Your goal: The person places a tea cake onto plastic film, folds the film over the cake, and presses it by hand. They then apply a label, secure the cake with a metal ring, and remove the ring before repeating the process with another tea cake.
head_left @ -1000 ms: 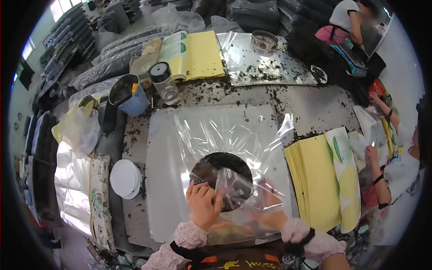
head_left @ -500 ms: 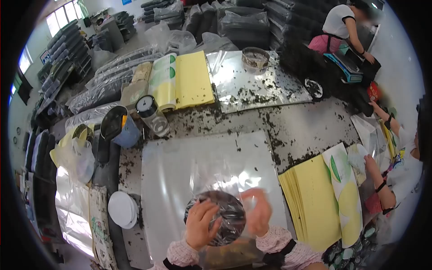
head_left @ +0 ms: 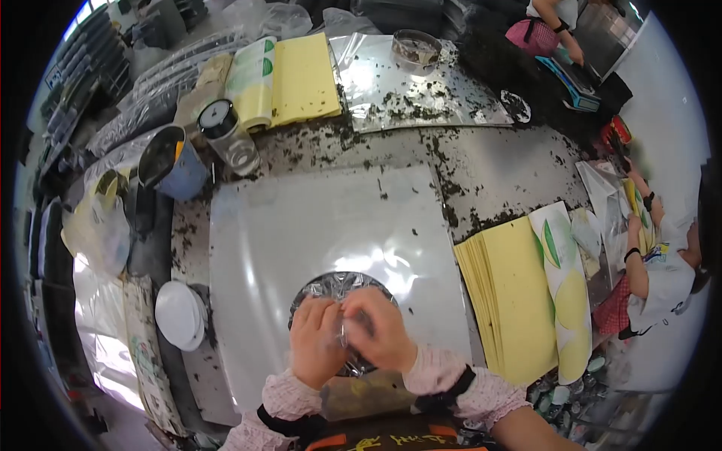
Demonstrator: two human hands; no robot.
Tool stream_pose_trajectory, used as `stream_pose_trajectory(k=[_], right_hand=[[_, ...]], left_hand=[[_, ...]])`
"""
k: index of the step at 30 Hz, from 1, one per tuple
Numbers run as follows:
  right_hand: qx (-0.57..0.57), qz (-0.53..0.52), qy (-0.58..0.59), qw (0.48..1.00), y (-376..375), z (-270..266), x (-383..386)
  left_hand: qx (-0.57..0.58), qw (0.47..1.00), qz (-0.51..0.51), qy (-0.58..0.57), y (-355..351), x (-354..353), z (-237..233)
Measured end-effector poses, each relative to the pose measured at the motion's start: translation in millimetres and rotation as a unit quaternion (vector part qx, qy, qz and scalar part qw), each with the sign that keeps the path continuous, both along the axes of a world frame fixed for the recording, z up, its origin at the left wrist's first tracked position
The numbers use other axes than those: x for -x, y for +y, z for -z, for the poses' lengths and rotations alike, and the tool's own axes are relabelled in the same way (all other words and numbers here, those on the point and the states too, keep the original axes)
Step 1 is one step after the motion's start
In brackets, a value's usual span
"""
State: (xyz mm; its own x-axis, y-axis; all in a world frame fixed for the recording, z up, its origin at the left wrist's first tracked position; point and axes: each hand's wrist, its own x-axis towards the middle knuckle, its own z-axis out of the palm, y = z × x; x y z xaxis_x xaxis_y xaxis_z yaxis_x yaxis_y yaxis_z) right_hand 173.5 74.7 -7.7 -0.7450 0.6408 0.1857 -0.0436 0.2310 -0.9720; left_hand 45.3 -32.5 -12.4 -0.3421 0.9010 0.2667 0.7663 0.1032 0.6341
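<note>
In front of me lies a round dark disc point(head_left: 320, 286) covered in shiny clear plastic film point(head_left: 357, 279), on a white sheet point(head_left: 323, 218) spread over the worktop. My left hand point(head_left: 317, 342) is closed over the disc's middle, gathering the film. Beside it my right hand point(head_left: 382, 329) pinches the film as well, its fingers meeting those of the left. A twist of plastic shows between the two hands. Much of the disc is hidden beneath them.
Yellow paper sheets point(head_left: 511, 301) lie to the right, near a seated co-worker point(head_left: 662, 293). White round lids point(head_left: 179, 316) are at left, with a blue jug point(head_left: 180, 169) and clear jar point(head_left: 239, 150) behind. Dark crumbs litter the worktop; across it another person point(head_left: 553, 30) works.
My right hand has come in from the right to meet my left over the disc, and the film there is bunched between them. The whole view has tilted downward.
</note>
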Motion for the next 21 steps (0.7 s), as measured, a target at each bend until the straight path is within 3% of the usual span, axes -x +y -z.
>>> stream_pose_trajectory(k=[3, 6, 10, 12, 14, 16, 17, 18, 19, 21], right_hand=[[-0.252, 0.048, -0.1, 0.961, -36.4, -16.0, -15.0], [-0.2, -0.044, -0.16, 0.966, -7.2, -24.8, -18.1], [-0.228, -0.002, -0.192, 0.954, -9.5, 36.2, 4.0], [-0.184, -0.082, -0.106, 0.974, 8.4, 32.0, -17.7], [-0.158, 0.06, -0.084, 0.982, 35.9, -8.4, -56.9], [-0.296, 0.287, -0.085, 0.907, 93.4, 10.1, -125.4], [-0.249, 0.415, -0.126, 0.866, 120.8, 23.5, -165.8], [-0.402, 0.464, -0.245, 0.751, 152.1, 34.8, -213.8], [-0.472, 0.489, -0.347, 0.646, 166.1, 37.3, -250.6], [-0.487, 0.531, -0.341, 0.603, 190.1, 51.6, -291.9]], left_hand=[[0.051, 0.989, -0.025, 0.135, 3.3, -2.5, 6.6], [-0.006, 0.998, 0.026, 0.052, 0.2, 0.3, -6.5], [0.098, 0.986, 0.105, 0.087, -1.1, -7.8, -14.6], [0.173, 0.973, 0.116, 0.104, 3.9, -10.8, -19.0], [0.174, 0.966, 0.125, 0.145, 5.7, -11.9, -14.4], [0.179, 0.963, 0.132, 0.153, 5.2, -13.3, -10.2], [0.184, 0.961, 0.129, 0.161, 4.7, -12.2, -9.8], [0.186, 0.96, 0.133, 0.159, 4.0, -11.4, -11.1], [0.186, 0.961, 0.132, 0.158, 4.0, -11.3, -11.4], [0.182, 0.964, 0.124, 0.148, 6.9, -13.7, -13.7]])
